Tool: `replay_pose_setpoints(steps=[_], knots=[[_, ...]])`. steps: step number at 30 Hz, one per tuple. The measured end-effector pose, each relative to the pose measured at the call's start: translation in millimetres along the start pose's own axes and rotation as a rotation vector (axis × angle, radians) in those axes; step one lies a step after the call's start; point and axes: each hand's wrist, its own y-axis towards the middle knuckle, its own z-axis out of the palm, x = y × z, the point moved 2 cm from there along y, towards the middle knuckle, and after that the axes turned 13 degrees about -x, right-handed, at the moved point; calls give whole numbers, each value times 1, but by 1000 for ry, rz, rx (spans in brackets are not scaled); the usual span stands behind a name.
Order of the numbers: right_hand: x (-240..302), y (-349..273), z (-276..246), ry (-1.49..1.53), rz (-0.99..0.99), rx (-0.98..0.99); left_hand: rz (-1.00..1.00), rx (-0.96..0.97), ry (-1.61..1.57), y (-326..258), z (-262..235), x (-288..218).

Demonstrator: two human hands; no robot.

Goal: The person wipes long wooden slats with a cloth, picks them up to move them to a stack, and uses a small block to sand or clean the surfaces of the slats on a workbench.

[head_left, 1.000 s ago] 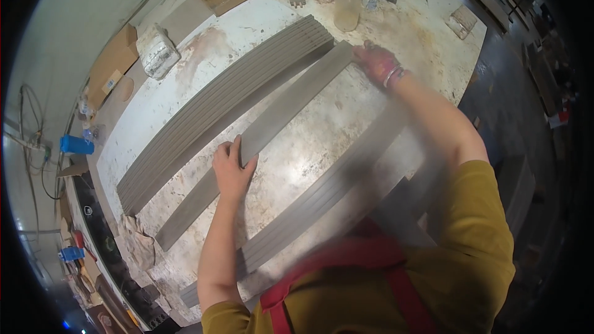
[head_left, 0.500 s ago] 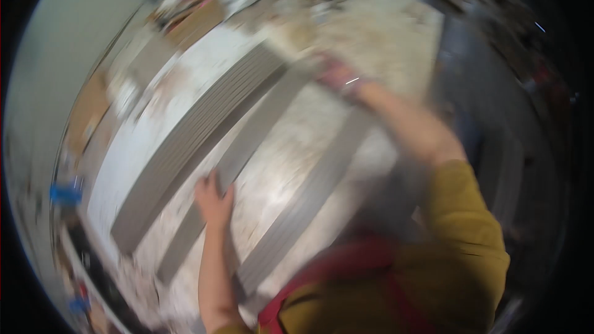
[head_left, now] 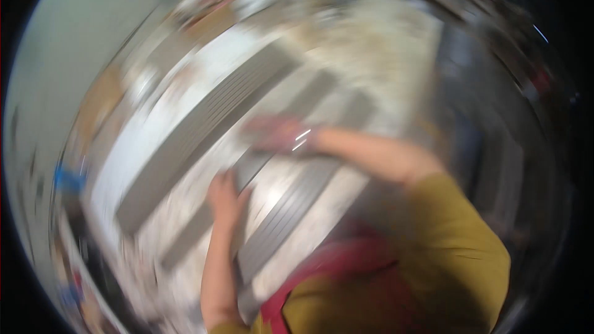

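Observation:
A narrow grey plank (head_left: 201, 235) lies slantwise across the pale worktable (head_left: 185, 213), between a wider grooved plank stack (head_left: 204, 127) on its left and another grooved grey plank (head_left: 281, 226) on its right. My bare left hand (head_left: 227, 199) rests on the narrow plank with its thumb apart from the fingers. Farther up the same plank is my right hand (head_left: 275, 134) in a reddish glove, reaching across it. Motion smears its fingers, so I cannot tell whether they grip or lie flat. That hand hides part of the plank.
Cardboard (head_left: 210, 25) and loose clutter lie at the far left edge of the table. A blue object (head_left: 69, 178) is at the left. Dark floor (head_left: 461, 80) runs along the right side, with long boards (head_left: 504, 173) beyond it.
My right hand has come from the plank's far end toward me and leftward, nearer my left hand. My left hand has stayed on the plank. The whole view has shifted slightly.

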Motion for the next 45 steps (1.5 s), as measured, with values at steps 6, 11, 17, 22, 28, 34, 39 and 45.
replay_pose_setpoints(steps=[6, 11, 17, 22, 28, 34, 39, 45], knots=[[106, 67, 32, 404, 41, 22, -101, -155, 195, -76, -15, 74], [275, 109, 147, 437, -430, 379, -164, -149, 272, -105, -23, 71], [419, 108, 250, 313, -879, 436, -230, -202, 54, -93, -20, 57], [449, 101, 310, -77, -1074, 588, -258, -223, -1, -87, -13, 61], [399, 154, 290, -2, -998, 217, -216, -248, -51, -69, -15, 66], [263, 153, 217, 525, -347, 312, -29, 31, 196, -79, -32, 63], [212, 142, 153, 595, -28, 262, 40, -57, 229, -89, -40, 86], [188, 126, 134, 730, 15, 177, 234, -284, 290, -90, -45, 72]])
